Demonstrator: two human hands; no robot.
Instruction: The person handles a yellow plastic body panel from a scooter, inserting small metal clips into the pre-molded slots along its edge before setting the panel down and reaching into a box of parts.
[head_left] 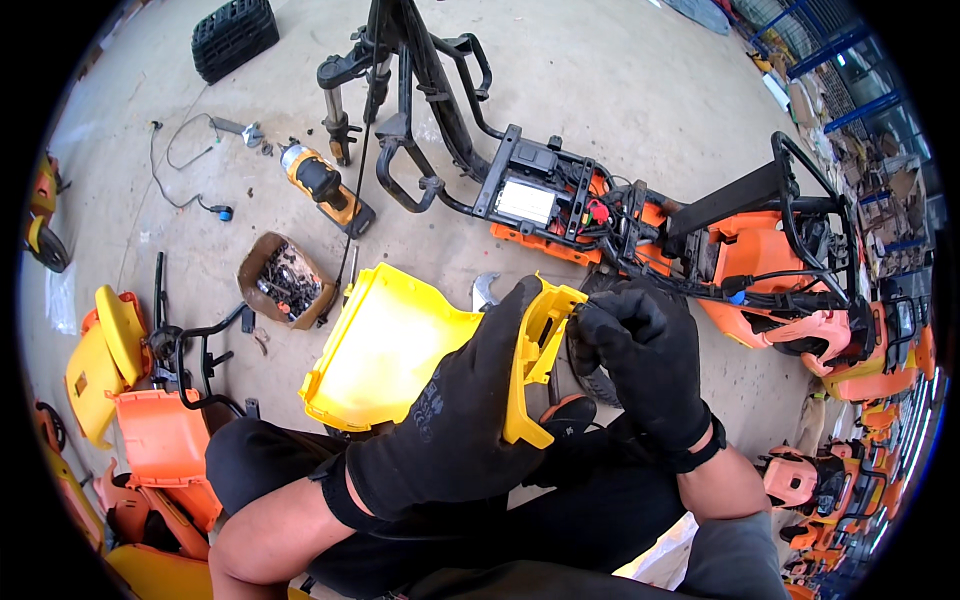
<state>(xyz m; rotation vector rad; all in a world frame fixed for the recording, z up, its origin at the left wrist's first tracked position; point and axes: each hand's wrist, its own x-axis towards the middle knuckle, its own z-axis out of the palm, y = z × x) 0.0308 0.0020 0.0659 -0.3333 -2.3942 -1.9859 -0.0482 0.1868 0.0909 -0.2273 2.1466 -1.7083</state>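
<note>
Both of my hands wear black gloves. My left hand [455, 400] is wrapped round a yellow plastic part [533, 365] with slots and clip tabs along its edge. Fingers of my right hand [640, 350] are pinched together at the upper right corner of that part; whatever they hold is hidden. Beyond my left hand is a broad, glossy yellow panel [385, 345]; whether it joins the held part, I cannot tell. The end of an open-ended wrench [485, 291] shows on the floor just past my left hand.
A stripped scooter frame [505, 200] with exposed wiring lies ahead and right. On the floor are a cordless power tool [322, 185], a cardboard box of small hardware [290, 285] and a black crate [233, 38]. Orange panels [165, 435] are piled at left; orange scooters [815, 475] line the right.
</note>
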